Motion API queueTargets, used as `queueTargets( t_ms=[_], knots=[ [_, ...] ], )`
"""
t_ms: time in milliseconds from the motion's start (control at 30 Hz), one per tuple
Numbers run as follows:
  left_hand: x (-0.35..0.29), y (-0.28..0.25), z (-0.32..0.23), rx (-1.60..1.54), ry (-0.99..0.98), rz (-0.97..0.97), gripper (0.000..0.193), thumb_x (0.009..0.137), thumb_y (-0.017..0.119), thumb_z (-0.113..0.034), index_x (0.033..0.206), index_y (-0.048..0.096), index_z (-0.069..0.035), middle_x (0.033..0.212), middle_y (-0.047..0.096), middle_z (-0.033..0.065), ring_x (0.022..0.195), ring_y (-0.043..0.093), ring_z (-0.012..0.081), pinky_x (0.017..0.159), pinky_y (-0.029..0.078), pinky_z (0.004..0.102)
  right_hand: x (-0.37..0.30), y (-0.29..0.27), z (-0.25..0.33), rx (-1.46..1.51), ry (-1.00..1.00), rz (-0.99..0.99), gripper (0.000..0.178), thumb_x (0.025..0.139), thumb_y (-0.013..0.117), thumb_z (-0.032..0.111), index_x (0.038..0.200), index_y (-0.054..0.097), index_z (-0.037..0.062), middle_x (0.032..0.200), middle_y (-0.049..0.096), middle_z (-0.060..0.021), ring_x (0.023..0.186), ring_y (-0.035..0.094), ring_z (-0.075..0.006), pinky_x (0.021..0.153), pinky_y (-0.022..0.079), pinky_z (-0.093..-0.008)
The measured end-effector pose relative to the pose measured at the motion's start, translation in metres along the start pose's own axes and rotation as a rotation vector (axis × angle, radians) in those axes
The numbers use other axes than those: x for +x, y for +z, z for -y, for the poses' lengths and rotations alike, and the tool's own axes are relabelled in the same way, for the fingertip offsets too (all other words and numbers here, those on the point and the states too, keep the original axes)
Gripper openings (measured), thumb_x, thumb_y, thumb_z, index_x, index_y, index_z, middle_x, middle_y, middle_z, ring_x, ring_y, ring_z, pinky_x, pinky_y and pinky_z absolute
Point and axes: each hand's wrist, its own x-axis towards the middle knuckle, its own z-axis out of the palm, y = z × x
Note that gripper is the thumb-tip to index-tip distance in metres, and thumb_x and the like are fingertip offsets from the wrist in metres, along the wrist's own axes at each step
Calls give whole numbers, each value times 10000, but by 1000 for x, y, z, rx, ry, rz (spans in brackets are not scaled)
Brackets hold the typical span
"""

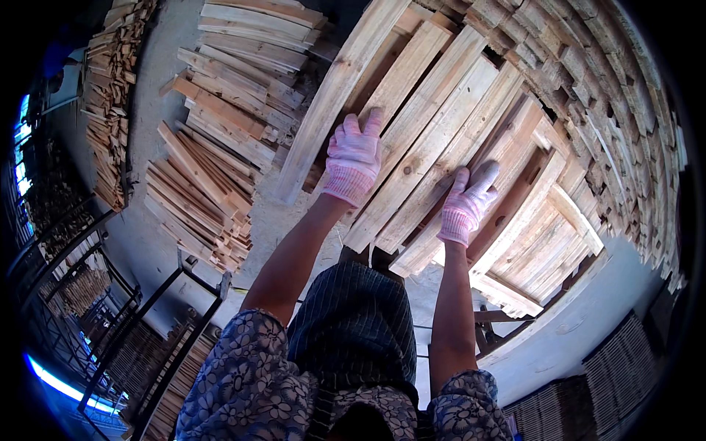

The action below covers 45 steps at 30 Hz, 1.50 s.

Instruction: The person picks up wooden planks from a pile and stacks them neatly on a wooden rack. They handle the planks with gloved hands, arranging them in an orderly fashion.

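Observation:
My left hand, in a pale pink-and-white knit glove, is closed on the left edge of a light wooden board, with its fingertips partly hidden in the dark gap there. In a matching glove, my right hand is closed on another wooden board farther right, thumb and fingers on either side of it. Between my hands several long boards lie nearly side by side, slanting from upper right to lower left. More boards lie under them, mostly hidden.
A tall stack of rough timber rises at the right. Left of me, split wood pieces lie in piles on the grey floor. A separate long board slants beside my left hand. Black metal frames stand at lower left.

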Motion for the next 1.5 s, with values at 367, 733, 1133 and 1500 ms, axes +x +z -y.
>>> queueTargets(
  t_ms=[367,733,1133,1500],
  knots=[
    [20,-13,4,-147,150,-188,483,940,614,-234,1408,507,-188,1265,513,249,1143,540,441,974,467,528,0,-5,4,1,69,75,743,1017,548,458,1606,195,172,1293,449,-279,1182,528,-464,1002,457,-498],
    [40,-24,120,-578,-290,172,582,1054,347,-520,1440,509,-115,1392,578,204,1303,523,391,1085,423,432,-24,20,80,78,73,96,750,1003,569,438,1597,218,144,1305,415,-347,1173,533,-527,999,468,-513],
    [86,-27,111,-230,-18,38,704,964,553,-468,1553,308,-169,1460,440,273,1302,491,456,1070,444,499,-29,-50,-1,110,-3,59,806,939,675,293,1586,208,176,1287,451,-304,1126,571,-468,934,517,-519],
    [128,-29,49,-157,-91,137,1001,872,574,-649,1612,71,-201,1503,373,317,1334,477,478,1105,404,505,-17,-67,-146,-24,230,75,918,851,733,359,1600,215,244,1260,449,-202,1106,582,-429,932,504,-520]
  ],
)
